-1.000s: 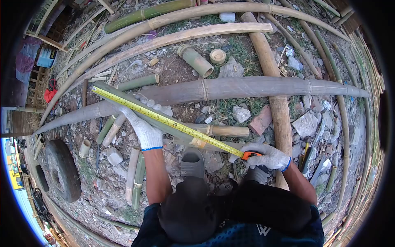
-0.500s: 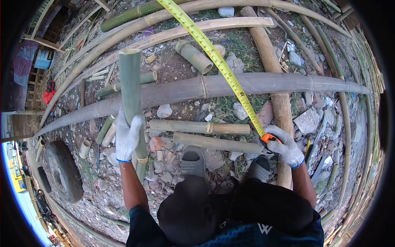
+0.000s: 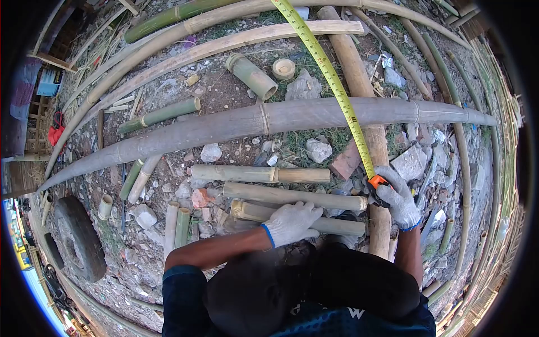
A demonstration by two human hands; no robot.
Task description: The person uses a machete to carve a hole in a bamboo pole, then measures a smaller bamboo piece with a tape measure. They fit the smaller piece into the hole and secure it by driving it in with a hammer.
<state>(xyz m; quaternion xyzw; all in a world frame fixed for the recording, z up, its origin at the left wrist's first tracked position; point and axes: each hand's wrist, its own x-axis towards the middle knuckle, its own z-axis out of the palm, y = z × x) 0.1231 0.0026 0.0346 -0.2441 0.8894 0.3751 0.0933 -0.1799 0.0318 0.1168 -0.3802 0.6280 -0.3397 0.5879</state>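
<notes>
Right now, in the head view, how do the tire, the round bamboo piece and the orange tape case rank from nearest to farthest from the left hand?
From the left hand:
1. Orange tape case: to its right, in the right hand.
2. Round bamboo piece: ahead, beyond the long grey bamboo.
3. Tire: far off to the left.

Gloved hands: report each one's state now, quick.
Left hand: laid over a cut bamboo piece; grip cannot be told.
Right hand: closed around the tape measure, yellow blade extended.
</notes>
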